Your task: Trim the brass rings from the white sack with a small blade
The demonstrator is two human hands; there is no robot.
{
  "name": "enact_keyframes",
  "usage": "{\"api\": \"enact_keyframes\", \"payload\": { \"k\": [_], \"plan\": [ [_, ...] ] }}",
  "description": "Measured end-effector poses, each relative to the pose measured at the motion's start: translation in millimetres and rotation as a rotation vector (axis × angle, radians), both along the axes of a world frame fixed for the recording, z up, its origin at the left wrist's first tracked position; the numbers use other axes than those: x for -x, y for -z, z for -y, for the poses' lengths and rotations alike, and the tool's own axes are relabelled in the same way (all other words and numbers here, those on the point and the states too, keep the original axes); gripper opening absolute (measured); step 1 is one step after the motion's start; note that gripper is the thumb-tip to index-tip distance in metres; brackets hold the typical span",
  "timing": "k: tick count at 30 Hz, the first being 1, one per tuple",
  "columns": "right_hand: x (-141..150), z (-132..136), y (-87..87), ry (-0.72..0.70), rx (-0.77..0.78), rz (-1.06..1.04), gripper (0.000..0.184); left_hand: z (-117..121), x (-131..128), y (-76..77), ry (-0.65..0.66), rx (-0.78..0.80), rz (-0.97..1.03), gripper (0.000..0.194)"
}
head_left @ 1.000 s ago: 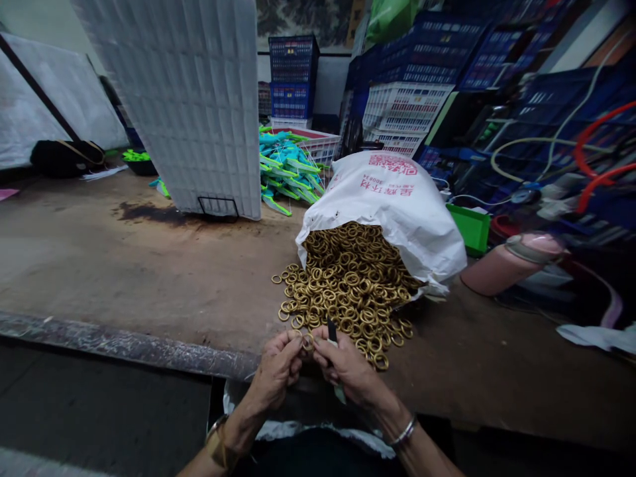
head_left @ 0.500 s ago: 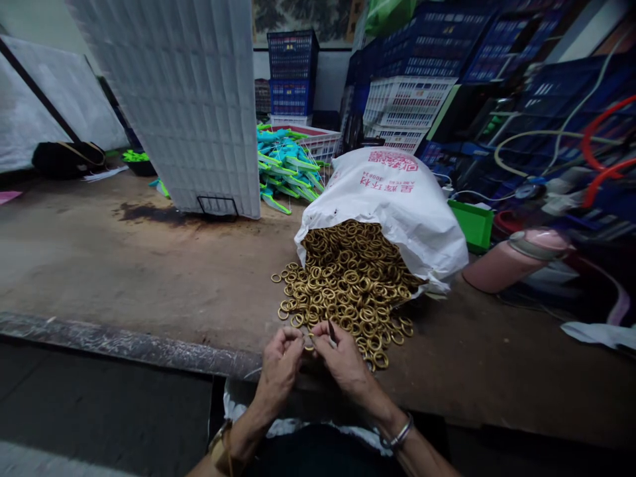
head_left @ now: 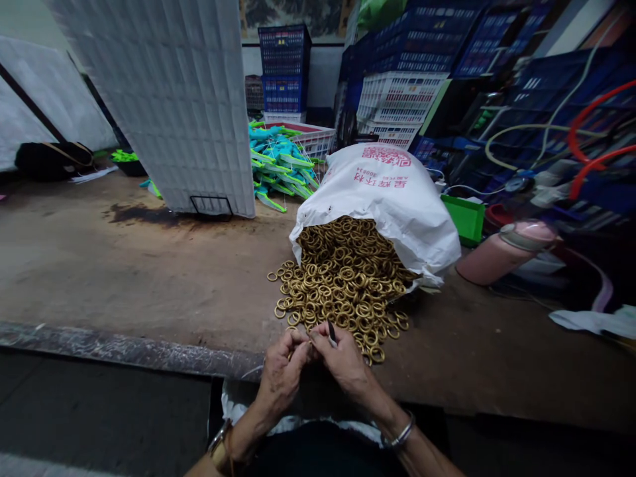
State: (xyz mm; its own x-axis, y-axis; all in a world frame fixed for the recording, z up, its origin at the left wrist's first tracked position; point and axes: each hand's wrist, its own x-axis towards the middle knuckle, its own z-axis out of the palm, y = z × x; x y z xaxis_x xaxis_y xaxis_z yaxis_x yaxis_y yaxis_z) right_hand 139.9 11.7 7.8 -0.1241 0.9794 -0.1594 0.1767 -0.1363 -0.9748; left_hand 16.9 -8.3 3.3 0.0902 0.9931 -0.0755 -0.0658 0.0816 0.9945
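The left hand [head_left: 282, 371] and the right hand [head_left: 345, 364] meet just in front of a heap of brass-coloured rings [head_left: 338, 291], near the front edge of the tabletop [head_left: 199, 265]. The fingers of both are bent inward, thumbs set against the forefingers, tips together, a grip that seems meant for fine control of something small. A sliver of gold shows by the left fingers, perhaps a ring, but what they grasp is too hidden to tell. The right fingers are closed around a slim pointed tool [head_left: 331, 330], its dark tip sticking up beside the thumb. Held tucked in like this, it probably leaves the thumb and forefinger usable for other work.

The white sack [head_left: 382, 192] lies on its side, its mouth facing the person. That seems to let the rings spill forward by themselves, so that loose ones lie within easy reach; the rest fill the mouth, where the sack's wall likely keeps them from spreading. A few lie slightly apart at the heap's left edge.

The pink bottle [head_left: 497, 255] and the green tray [head_left: 462, 220] sit to the right of the sack, out of the hands' way. Across on the left, a tall pale panel [head_left: 189, 112] stands on the tabletop, with a black wire frame [head_left: 211, 207] at its foot that may be bracing it.
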Motion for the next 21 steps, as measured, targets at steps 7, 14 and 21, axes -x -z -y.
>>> {"api": "enact_keyframes", "payload": {
  "k": [7,14,21],
  "plan": [
    [-2.7,1.3,-2.4,0.01,-0.011,0.084,0.021,-0.2,2.2,-1.2,0.126,0.167,0.1,0.025],
    [-3.6,2.9,-2.1,-0.098,-0.021,0.035,0.027,5.1,4.7,-7.7,0.194,0.269,0.324,0.03],
    [-6.6,11.6,0.7,-0.21,-0.294,0.683,0.021,5.8,4.2,-7.8,0.119,0.275,0.27,0.031]
  ]
}}
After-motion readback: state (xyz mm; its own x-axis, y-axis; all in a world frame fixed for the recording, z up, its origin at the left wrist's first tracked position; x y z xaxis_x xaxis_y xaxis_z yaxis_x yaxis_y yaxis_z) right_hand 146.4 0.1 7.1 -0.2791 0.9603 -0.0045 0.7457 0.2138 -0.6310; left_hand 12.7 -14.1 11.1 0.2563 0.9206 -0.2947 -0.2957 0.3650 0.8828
